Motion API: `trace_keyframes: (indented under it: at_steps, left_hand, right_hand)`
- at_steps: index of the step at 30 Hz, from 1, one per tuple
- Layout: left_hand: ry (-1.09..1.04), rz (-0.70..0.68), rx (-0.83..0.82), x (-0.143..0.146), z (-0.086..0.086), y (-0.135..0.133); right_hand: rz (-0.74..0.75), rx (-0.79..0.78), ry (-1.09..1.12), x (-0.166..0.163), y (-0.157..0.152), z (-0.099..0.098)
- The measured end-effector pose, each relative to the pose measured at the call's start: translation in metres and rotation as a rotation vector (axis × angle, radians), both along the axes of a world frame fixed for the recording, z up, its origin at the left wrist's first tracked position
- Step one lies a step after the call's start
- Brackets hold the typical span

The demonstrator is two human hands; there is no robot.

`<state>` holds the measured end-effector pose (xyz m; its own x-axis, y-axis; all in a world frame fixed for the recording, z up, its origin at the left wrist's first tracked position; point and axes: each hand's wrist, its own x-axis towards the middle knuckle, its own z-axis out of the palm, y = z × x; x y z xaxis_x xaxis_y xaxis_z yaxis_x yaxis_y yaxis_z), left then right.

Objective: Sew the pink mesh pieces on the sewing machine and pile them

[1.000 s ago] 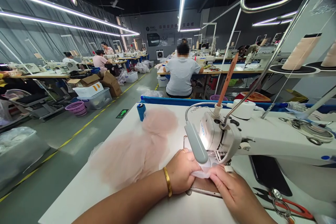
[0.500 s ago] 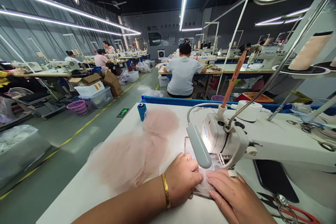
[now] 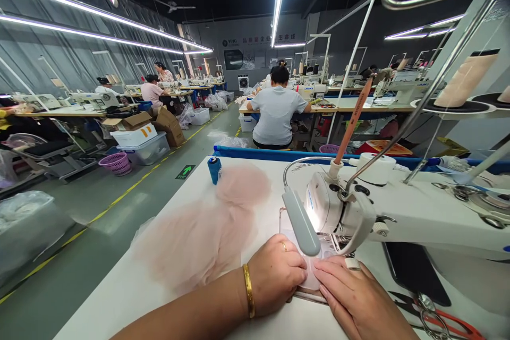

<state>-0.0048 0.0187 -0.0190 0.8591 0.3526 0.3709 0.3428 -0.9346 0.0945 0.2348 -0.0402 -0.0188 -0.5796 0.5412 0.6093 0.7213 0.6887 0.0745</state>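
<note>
A piece of pale sheer fabric [image 3: 311,278] lies on the sewing machine's plate, below the head of the white sewing machine [image 3: 323,203]. My left hand [image 3: 277,276], with a gold bangle and ring, is closed at the fabric's left side, its fingers curled and pressed onto it. On the other side, my right hand [image 3: 353,289] rests flat with fingers stretched out over the fabric's edge. The fingertips of both hands nearly meet. A grey lamp [image 3: 302,223] partly covers the needle area, so the stitching point is hidden.
Pink tulle [image 3: 199,244] spreads over the table's left side, near a blue thread spool [image 3: 214,170]. Right of my hands lie a black phone [image 3: 414,271] and orange-handled snips [image 3: 450,321]. A person in a white shirt [image 3: 279,111] sits ahead.
My left hand has shifted slightly, its fingers more tucked, and a little more of the fabric shows between the hands. The right hand stays nearly in place.
</note>
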Motion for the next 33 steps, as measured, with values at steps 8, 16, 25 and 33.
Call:
trace_keyframes:
  at_steps: [8,16,25,33]
  left_hand:
    - [-0.025,0.043,0.034,0.001,-0.009,0.007]
    - [-0.054,0.144,0.022,0.003,-0.012,0.012]
    - [-0.015,0.143,0.028,0.005,-0.010,0.024]
    - [0.023,0.159,-0.090,0.006,-0.004,0.024]
  right_hand:
    - [-0.027,-0.025,0.014,-0.002,0.004,-0.002]
    - [-0.101,-0.159,-0.023,0.002,0.008,-0.018]
    - [-0.229,-0.207,-0.062,0.015,0.014,-0.044]
    - [-0.265,-0.148,-0.058,0.016,0.018,-0.048]
